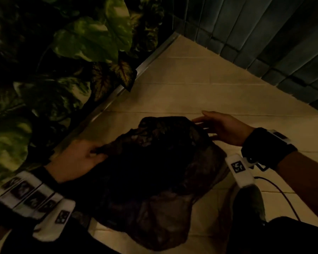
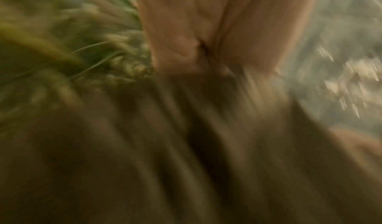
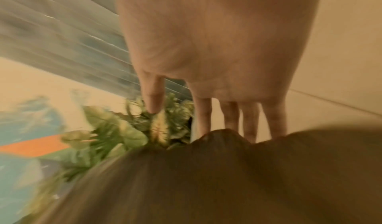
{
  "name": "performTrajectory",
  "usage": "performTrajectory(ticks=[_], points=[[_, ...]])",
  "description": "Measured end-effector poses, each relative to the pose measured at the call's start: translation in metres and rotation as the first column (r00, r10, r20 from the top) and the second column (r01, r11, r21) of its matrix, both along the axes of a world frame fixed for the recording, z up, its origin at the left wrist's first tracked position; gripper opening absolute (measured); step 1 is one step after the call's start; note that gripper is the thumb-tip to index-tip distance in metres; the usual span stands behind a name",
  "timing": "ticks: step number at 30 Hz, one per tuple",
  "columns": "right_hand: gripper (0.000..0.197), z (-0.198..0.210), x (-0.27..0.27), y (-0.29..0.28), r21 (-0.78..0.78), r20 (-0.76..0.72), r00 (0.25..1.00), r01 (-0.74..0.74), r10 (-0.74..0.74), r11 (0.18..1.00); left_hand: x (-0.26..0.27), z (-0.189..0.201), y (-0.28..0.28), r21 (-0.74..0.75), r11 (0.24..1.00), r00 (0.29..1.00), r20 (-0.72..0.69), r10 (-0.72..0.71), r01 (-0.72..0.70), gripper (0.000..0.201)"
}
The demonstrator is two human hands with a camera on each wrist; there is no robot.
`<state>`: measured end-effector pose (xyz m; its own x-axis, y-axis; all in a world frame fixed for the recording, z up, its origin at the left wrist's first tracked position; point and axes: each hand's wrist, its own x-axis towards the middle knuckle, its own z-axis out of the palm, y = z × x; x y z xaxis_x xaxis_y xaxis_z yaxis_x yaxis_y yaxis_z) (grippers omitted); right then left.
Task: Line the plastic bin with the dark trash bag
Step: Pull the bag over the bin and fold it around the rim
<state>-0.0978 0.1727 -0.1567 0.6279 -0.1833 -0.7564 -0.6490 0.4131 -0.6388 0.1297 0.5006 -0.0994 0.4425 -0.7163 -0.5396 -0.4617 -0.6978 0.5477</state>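
Observation:
The dark trash bag [image 1: 154, 173] billows in the middle of the head view, above the cream tiled floor. My left hand [image 1: 81, 158] pinches the bag's left edge, its fingers curled into the film; the left wrist view shows that grip [image 2: 186, 56] blurred, with the bag [image 2: 186, 145] streaming below. My right hand [image 1: 222, 127] hovers at the bag's upper right edge with straight, spread fingers [image 3: 202, 116], their tips behind the bag's rim [image 3: 227, 170]. I cannot pick out the plastic bin; the bag hides whatever is beneath it.
Leafy green plants [image 1: 72, 52] crowd the left, behind a metal floor strip [image 1: 132, 76]. Grey-blue vertical blinds [image 1: 264, 33] close off the far right. A dark cable [image 1: 283, 195] trails over the floor tiles [image 1: 191, 85] at the lower right.

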Motion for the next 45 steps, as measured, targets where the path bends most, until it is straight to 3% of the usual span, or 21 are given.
performTrajectory(ticks=[1, 3, 5, 7, 8, 12, 15, 18, 21, 22, 25, 28, 31, 34, 36, 37, 38, 40, 43, 45], points=[[0.054, 0.001, 0.003, -0.001, -0.019, -0.007, 1.000, -0.006, 0.006, 1.000, -0.002, 0.004, 0.005, 0.041, 0.997, 0.986, -0.153, 0.064, -0.059, 0.058], [0.050, 0.001, 0.007, -0.001, -0.041, -0.031, 0.999, -0.011, 0.009, 0.999, 0.009, 0.013, 0.006, 0.147, 0.982, 0.931, -0.328, 0.163, -0.120, 0.076], [0.051, -0.001, 0.010, -0.001, -0.066, -0.068, 0.998, -0.019, 0.014, 0.998, 0.027, 0.018, -0.010, 0.127, 0.979, 0.925, -0.326, 0.194, -0.161, 0.067], [0.057, -0.002, 0.013, 0.003, -0.118, -0.092, 0.995, -0.058, 0.047, 0.991, 0.031, 0.017, -0.045, 0.070, 0.983, 0.955, -0.235, 0.180, -0.168, 0.021], [0.059, -0.001, 0.014, 0.007, -0.140, -0.100, 0.992, -0.086, 0.072, 0.986, 0.027, 0.011, -0.068, 0.059, 0.992, 0.969, -0.217, 0.118, -0.107, 0.011], [0.038, 0.002, 0.018, 0.023, -0.255, -0.107, 0.953, -0.303, 0.285, 0.918, -0.013, -0.026, -0.135, 0.196, 0.980, 0.920, -0.389, 0.047, 0.033, 0.032], [0.025, 0.001, 0.016, 0.023, -0.300, -0.086, 0.950, -0.313, 0.301, 0.901, -0.029, -0.042, -0.152, 0.227, 0.966, 0.907, -0.422, -0.020, 0.126, 0.029], [0.030, -0.010, 0.012, 0.011, -0.094, -0.005, 0.992, -0.123, 0.123, 0.988, -0.028, -0.043, -0.150, 0.231, 0.962, 0.898, -0.438, -0.033, 0.148, 0.020], [0.030, -0.018, 0.005, 0.006, 0.137, -0.012, 0.996, 0.086, -0.085, 0.987, -0.020, -0.042, -0.141, 0.226, 0.973, 0.883, -0.465, 0.069, 0.043, 0.023], [0.029, -0.020, 0.003, 0.006, 0.157, -0.035, 0.994, 0.109, -0.105, 0.982, -0.018, -0.042, -0.137, 0.223, 0.974, 0.849, -0.506, 0.153, -0.042, 0.025], [0.034, -0.026, -0.004, 0.006, 0.284, -0.063, 0.997, 0.069, -0.053, 0.956, -0.012, -0.047, -0.126, 0.227, 0.935, 0.660, -0.664, 0.352, -0.271, 0.028], [0.043, -0.034, -0.011, 0.002, 0.418, 0.013, 1.000, -0.017, 0.013, 0.908, -0.009, -0.050, -0.116, 0.212, 0.888, 0.582, -0.689, 0.432, -0.407, 0.029], [0.048, -0.042, -0.018, -0.004, 0.429, 0.117, 0.992, -0.099, 0.054, 0.898, -0.009, -0.053, -0.112, 0.212, 0.890, 0.562, -0.710, 0.424, -0.404, 0.029], [0.024, -0.043, -0.019, -0.003, 0.377, 0.115, 0.993, -0.032, -0.012, 0.926, -0.008, -0.049, -0.108, 0.208, 0.918, 0.587, -0.716, 0.378, -0.337, 0.014], [0.029, -0.043, -0.019, -0.001, 0.357, 0.055, 0.994, 0.072, -0.098, 0.931, -0.002, -0.047, -0.099, 0.208, 0.958, 0.650, -0.704, 0.285, -0.196, 0.054], [0.032, -0.042, -0.020, 0.001, 0.353, 0.035, 0.992, 0.100, -0.120, 0.930, 0.002, -0.049, -0.094, 0.213, 0.966, 0.655, -0.711, 0.257, -0.148, 0.073], [0.030, -0.042, -0.021, 0.003, 0.349, 0.017, 0.991, 0.117, -0.131, 0.930, 0.007, -0.047, -0.090, 0.209, 0.968, 0.637, -0.730, 0.249, -0.139, 0.079], [0.031, -0.040, -0.020, 0.010, 0.339, 0.002, 0.993, 0.107, -0.115, 0.935, 0.014, -0.047, -0.083, 0.171, 0.972, 0.580, -0.780, 0.234, -0.163, 0.069], [0.032, -0.040, -0.016, 0.019, 0.357, 0.008, 0.995, 0.092, -0.102, 0.930, 0.013, -0.051, -0.084, 0.156, 0.938, 0.564, -0.764, 0.313, -0.309, 0.027], [0.030, -0.041, -0.017, 0.018, 0.392, 0.025, 0.992, 0.103, -0.122, 0.914, 0.009, -0.061, -0.082, 0.178, 0.924, 0.574, -0.739, 0.353, -0.339, 0.051]])
